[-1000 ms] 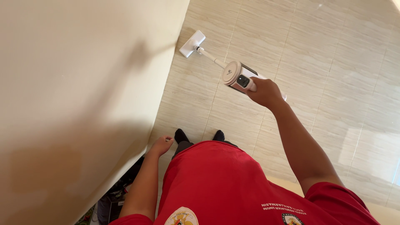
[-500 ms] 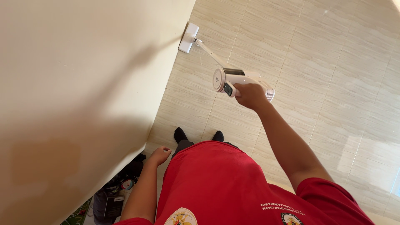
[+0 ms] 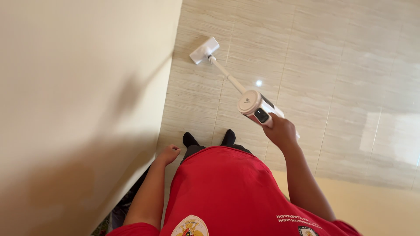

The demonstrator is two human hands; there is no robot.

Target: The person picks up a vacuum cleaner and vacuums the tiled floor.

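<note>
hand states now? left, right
Left hand: loosely curled at the side near the wall, holding nothing.
Right hand: closed on the handle of the white stick vacuum.

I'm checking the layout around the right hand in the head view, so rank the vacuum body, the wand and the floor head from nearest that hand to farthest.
From the right hand:
1. Vacuum body, in its grip.
2. Wand, running up-left from the body.
3. Floor head, at the wand's far end, near the cream wall.
</note>
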